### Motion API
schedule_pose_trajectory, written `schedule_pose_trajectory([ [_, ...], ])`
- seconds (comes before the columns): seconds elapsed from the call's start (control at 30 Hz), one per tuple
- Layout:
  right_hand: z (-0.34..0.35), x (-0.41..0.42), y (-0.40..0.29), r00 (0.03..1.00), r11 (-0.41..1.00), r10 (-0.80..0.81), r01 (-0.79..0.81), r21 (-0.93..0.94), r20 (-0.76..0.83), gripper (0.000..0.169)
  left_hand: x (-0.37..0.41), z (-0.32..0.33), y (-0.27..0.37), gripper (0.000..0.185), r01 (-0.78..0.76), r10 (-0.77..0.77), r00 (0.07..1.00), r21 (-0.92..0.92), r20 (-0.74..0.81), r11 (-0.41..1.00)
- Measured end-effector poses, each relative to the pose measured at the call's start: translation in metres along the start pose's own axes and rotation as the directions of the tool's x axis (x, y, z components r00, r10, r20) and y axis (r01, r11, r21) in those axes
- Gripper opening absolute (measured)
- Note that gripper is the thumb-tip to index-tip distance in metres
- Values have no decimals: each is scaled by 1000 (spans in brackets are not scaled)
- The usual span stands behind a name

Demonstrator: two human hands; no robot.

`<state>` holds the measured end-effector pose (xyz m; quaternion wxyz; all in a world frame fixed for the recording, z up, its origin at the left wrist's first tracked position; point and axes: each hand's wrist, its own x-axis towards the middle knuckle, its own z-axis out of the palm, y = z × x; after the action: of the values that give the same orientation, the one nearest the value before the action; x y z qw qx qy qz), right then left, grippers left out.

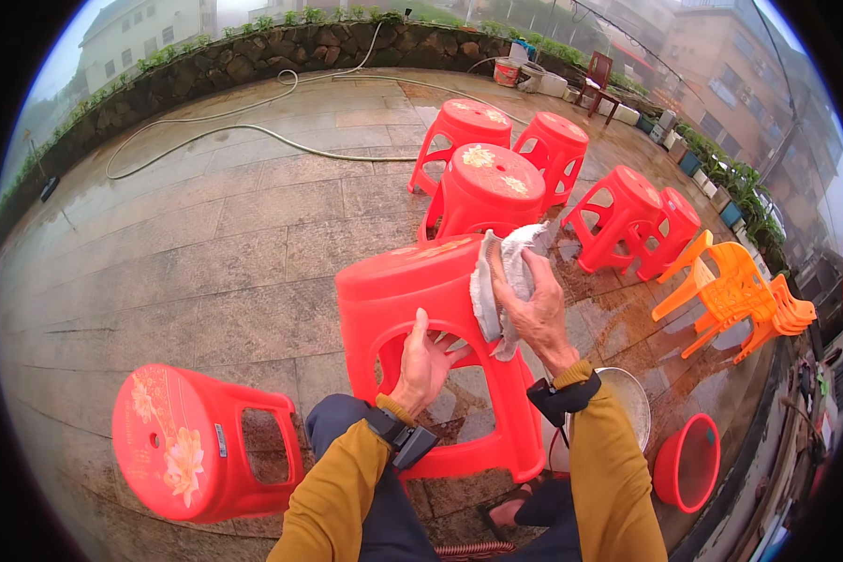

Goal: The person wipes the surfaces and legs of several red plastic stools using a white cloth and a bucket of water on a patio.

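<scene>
A red plastic stool (421, 281) with a flower print on its seat stands tilted right in front of my knees. My left hand (425, 365) is at the opening in its side, thumb up and fingers reaching inside; how firmly it grips is not plain. In my right hand (537, 302) is a crumpled white cloth (495, 288), pressed against the stool's right upper edge and side. Another red stool (165, 442) lies or stands to my left, its flowered seat facing me.
Several red stools (495, 179) stand ahead on wet paving. Orange plastic chairs (737, 281) are at the right. Close by my right arm are a metal basin (625, 400) and a red plastic bucket (685, 464). A hose (253, 130) winds along the paving before a stone wall (253, 63).
</scene>
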<state>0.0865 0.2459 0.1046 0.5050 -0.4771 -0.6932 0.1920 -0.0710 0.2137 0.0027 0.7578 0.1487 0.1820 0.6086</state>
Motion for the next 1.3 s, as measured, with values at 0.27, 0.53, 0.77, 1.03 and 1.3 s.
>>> schedule_pose_trajectory([
  [0.27, 62, -22, 20, 894, 814, -344, 436, -383, 287, 45, 14, -16, 16, 59, -60, 59, 998, -40, -28, 997],
  [0.53, 22, -130, 52, 923, 771, -305, 384, -508, 234, 50, 15, -25, 28, 60, -89, 90, 992, 19, -94, 996],
  [0.77, -13, -246, 81, 992, 835, 83, -123, -537, -99, 42, 11, -26, 31, 61, -123, 134, 982, 84, -136, 989],
  [1.03, -5, -201, 60, 972, 897, 145, -208, -390, -185, 35, 13, -19, 28, 62, -197, 199, 970, 29, -137, 980],
  [1.3, 58, -45, 35, 992, 979, -104, 114, -168, 66, 34, 6, -5, 23, 65, -148, 147, 989, -46, -14, 988],
])
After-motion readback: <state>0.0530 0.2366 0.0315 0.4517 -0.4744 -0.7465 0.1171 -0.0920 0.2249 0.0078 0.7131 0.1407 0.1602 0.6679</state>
